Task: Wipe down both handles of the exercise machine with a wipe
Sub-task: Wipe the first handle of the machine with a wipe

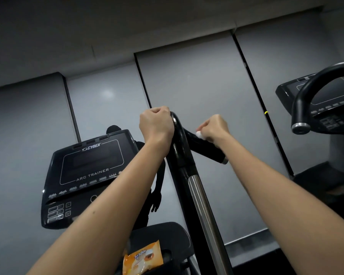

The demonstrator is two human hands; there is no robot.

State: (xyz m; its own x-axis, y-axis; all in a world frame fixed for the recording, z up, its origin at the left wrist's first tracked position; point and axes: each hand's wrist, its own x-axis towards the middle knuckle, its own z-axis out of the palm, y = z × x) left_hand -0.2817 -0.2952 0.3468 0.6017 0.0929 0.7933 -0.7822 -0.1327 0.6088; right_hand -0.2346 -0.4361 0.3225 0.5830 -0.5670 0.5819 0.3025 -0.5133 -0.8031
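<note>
Two hands at frame centre | left hand (155, 124) curled round the handle (179, 136) bend | right hand (214, 128) pinches the wipe (198, 133) against its side | wipe looks soft, limp, light; best held bunched in fingertips

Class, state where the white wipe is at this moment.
Head view, just right of centre: the right hand holds the white wipe against the black side grip, right of the left hand gripping the handle.
</note>
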